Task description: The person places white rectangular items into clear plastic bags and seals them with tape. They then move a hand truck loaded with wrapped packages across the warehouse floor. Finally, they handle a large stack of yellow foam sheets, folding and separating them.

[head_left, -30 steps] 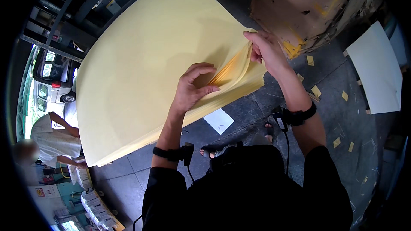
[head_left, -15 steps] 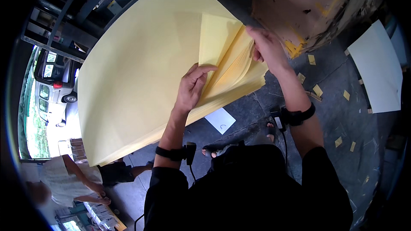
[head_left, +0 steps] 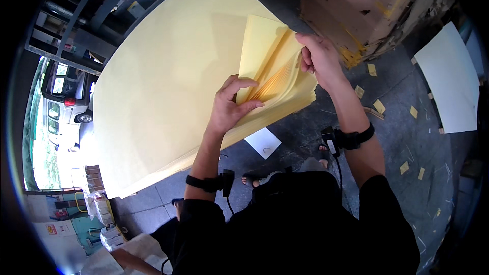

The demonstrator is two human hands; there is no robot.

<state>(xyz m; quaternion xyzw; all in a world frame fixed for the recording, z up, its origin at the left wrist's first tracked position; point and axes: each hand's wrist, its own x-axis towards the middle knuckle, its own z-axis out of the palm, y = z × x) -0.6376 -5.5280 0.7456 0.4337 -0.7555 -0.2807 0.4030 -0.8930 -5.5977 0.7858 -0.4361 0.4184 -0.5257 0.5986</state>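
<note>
A large stack of pale yellow paper sheets (head_left: 158, 86) spreads before me. Its right corner is bent up and folded back, with the sheet edges fanned into thin layers. My right hand (head_left: 322, 61) grips this bent corner of yellow sheets (head_left: 277, 79), thumb on top and fingers curled under. At the left side of the fold is my left hand (head_left: 232, 104). Its thumb and forefinger are spread apart, touching the fold and the fanned edges, without closing on them. Its other fingers are partly hidden.
A big worn cardboard box (head_left: 351, 10) stands beyond my right hand. White boards (head_left: 451, 81) lie at the far right. Small yellow paper pieces (head_left: 378, 106) and a white sheet (head_left: 263, 142) are on the floor. A co-worker (head_left: 137, 254) is at the lower left; a van (head_left: 63, 97) stands outside.
My left thumb has moved away from its forefinger. The bent corner has opened wider, showing more fanned layers. The co-worker has moved from the left toward the lower edge, closer to me.
</note>
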